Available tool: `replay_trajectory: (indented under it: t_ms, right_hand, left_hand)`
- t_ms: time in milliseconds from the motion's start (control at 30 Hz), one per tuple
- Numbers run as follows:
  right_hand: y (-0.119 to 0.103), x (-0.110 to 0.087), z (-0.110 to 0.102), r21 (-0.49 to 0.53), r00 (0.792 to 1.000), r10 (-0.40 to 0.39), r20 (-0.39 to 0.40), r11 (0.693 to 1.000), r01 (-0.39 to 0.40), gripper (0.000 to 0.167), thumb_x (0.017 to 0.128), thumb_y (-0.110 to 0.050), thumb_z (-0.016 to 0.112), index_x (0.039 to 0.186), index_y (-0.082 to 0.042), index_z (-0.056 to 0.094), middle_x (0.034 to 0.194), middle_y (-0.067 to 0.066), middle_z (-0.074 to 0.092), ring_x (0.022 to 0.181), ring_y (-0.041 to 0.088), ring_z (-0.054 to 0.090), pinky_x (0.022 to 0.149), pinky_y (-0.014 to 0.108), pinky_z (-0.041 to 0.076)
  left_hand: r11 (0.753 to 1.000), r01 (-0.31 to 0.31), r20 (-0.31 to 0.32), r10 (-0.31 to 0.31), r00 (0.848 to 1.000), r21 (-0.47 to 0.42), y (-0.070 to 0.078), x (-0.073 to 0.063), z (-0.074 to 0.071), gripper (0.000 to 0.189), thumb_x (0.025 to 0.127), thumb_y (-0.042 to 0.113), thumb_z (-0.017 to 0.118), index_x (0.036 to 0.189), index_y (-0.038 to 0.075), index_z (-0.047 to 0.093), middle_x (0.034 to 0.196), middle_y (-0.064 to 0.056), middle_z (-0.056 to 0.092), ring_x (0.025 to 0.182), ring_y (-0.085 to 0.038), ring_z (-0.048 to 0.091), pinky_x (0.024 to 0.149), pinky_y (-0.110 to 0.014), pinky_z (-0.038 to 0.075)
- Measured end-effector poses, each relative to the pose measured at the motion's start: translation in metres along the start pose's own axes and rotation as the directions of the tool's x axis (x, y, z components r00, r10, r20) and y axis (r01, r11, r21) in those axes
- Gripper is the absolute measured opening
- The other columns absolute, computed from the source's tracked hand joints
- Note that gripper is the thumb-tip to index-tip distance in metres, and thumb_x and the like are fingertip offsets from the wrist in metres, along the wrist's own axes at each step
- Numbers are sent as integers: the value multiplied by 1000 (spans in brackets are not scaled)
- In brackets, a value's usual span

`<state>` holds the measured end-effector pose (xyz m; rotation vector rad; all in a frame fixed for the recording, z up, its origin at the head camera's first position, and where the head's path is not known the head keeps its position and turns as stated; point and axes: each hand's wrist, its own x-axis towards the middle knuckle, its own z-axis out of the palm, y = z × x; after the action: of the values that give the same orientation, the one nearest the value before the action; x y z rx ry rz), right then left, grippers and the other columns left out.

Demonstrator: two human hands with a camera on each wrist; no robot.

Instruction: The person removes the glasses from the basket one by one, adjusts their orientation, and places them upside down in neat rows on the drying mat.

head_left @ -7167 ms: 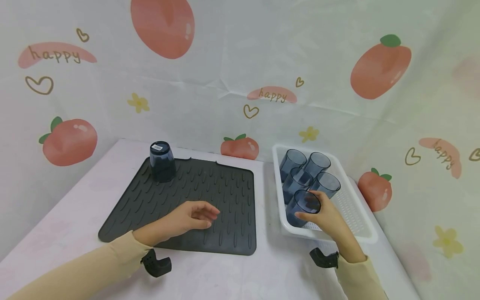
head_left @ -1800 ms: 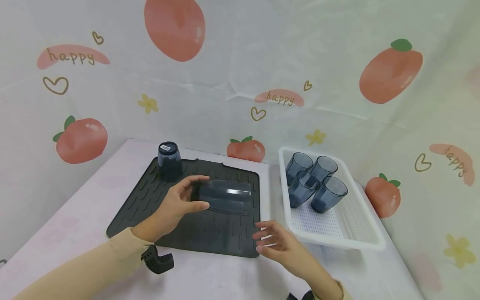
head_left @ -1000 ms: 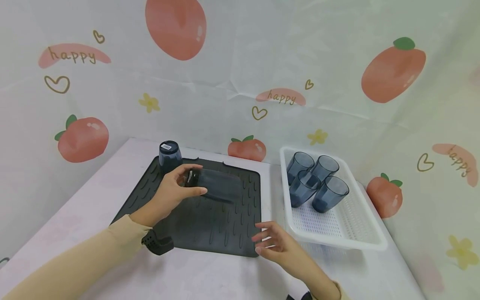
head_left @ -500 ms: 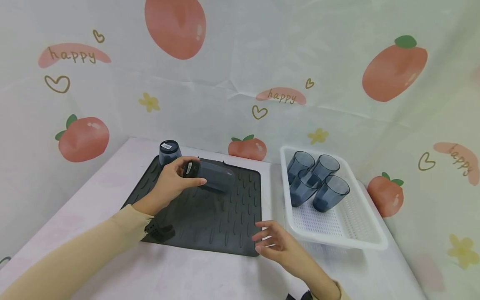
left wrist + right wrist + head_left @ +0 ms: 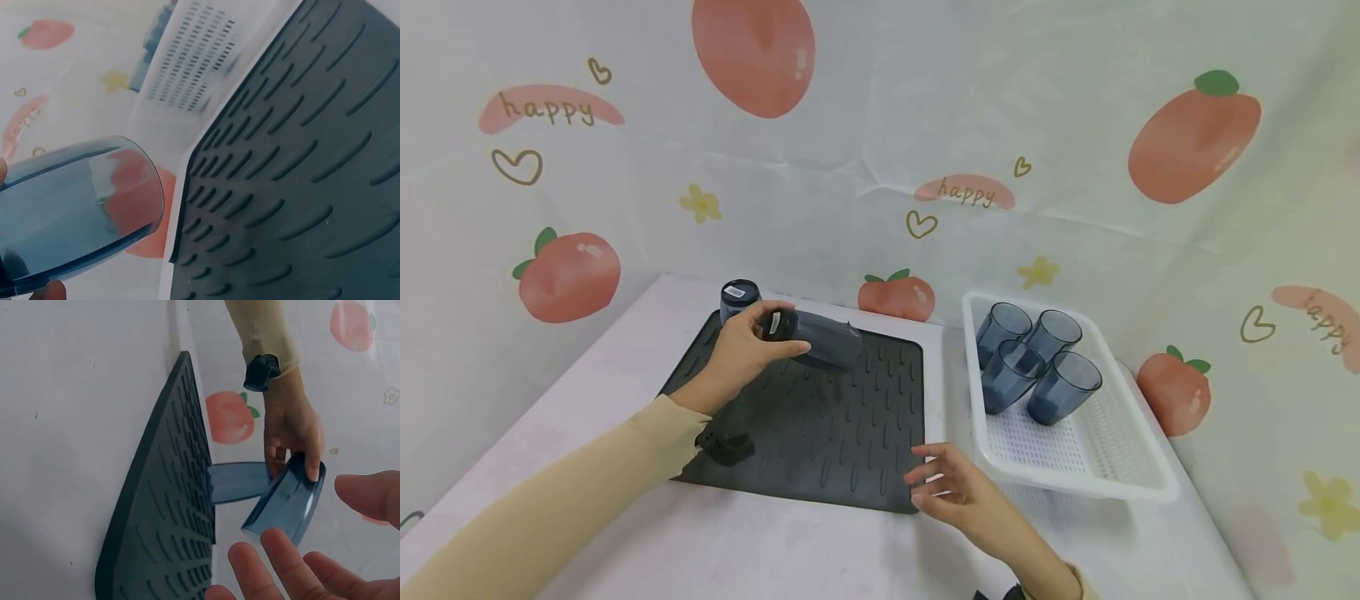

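My left hand grips a blue-tinted drinking glass round its dark base, where a white label shows. The glass lies tilted in the air above the black ridged drying mat, its mouth toward the right. In the left wrist view, the clear mouth end of that glass points away from the fingers. Behind the left hand a second glass stands upside down on the mat's far left corner, partly hidden. My right hand hovers by the mat's near right corner, fingers loosely bent, holding nothing.
To the right stands a white perforated plastic basket with several upright blue glasses at its left and back. A pale cloth covers the table. A fruit-printed curtain hangs right behind the mat and basket.
One glass has left the basket and is now in my left hand. Lately that hand has carried it up, back and slightly left over the mat. The right hand has stayed nearly still.
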<state>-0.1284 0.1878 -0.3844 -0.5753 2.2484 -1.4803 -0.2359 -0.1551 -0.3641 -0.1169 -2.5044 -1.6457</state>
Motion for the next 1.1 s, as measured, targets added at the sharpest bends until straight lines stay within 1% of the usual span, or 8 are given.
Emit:
replay_trajectory:
  t_ms: [33, 200, 333, 567, 733, 867, 933, 1100]
  right_hand:
    - [0, 0, 0, 2, 1000, 1, 2, 1000, -1, 55, 91, -17, 66, 137, 1, 41, 117, 20, 60, 100, 19, 62, 83, 24, 52]
    - [-1, 0, 0, 7, 1000, 1, 8, 1000, -1, 55, 92, -17, 66, 137, 1, 41, 118, 20, 60, 100, 18, 62, 83, 24, 51]
    - [-1, 0, 0, 10, 1000, 2, 7, 1000, -2, 55, 92, -18, 66, 137, 1, 41, 118, 19, 60, 100, 19, 61, 83, 24, 51]
    - [-1, -1, 1, 12, 1000, 9, 3, 1000, -9, 53, 91, -18, 67, 136, -4, 43, 117, 17, 60, 100, 20, 61, 84, 24, 51]
    - [-2, -1, 0, 12, 1000, 2, 3, 1000, -3, 52, 91, -18, 67, 136, -4, 43, 118, 18, 60, 100, 18, 62, 84, 24, 52]
    - [-2, -2, -1, 2, 1000, -7, 3, 1000, 7, 53, 92, -18, 66, 136, -3, 43, 118, 19, 60, 99, 16, 62, 84, 24, 52]
    - [-3, -2, -1, 13, 1000, -18, 3, 1000, 18, 53, 92, -17, 66, 136, -2, 43, 118, 19, 60, 99, 15, 62, 83, 24, 52]
    - [-4, -3, -1, 35, 1000, -21, 3, 999, 21, 53, 92, -16, 66, 136, 0, 42, 118, 19, 60, 99, 15, 62, 83, 24, 52]
  left_hand:
    - [1000, 0, -5, 0, 1000, 6, 0, 1, -1, 70, 76, 34, 83, 136, 19, 52, 128, -11, 53, 86, -24, 51, 69, -32, 46]
    - [1000, -7, -28, 8, 1000, 20, -1, 4, -3, 69, 75, 37, 83, 135, 20, 52, 130, -11, 53, 86, -25, 53, 69, -32, 47]
    - [1000, -10, -34, 11, 999, 28, -2, 6, -3, 71, 75, 38, 83, 137, 20, 51, 130, -12, 53, 90, -25, 55, 72, -33, 49]
    - [998, 4, -39, -2, 999, 58, 0, 6, -2, 71, 76, 36, 82, 137, 19, 51, 134, -13, 51, 93, -29, 57, 71, -34, 50]
    - [999, 7, -31, -6, 1000, 43, 4, 6, 0, 72, 77, 35, 82, 138, 18, 49, 135, -16, 50, 98, -31, 60, 75, -37, 53]
    - [999, 16, -42, -13, 999, 52, 0, 9, 2, 73, 76, 38, 82, 138, 19, 49, 138, -16, 49, 100, -31, 61, 76, -39, 53]
    - [998, 25, -48, -22, 999, 58, -2, 11, 3, 73, 76, 40, 82, 138, 21, 50, 139, -14, 48, 99, -30, 61, 75, -40, 53]
    - [998, 33, -53, -30, 998, 59, -2, 12, 6, 73, 76, 38, 82, 139, 21, 49, 146, -15, 43, 108, -33, 59, 80, -45, 53]
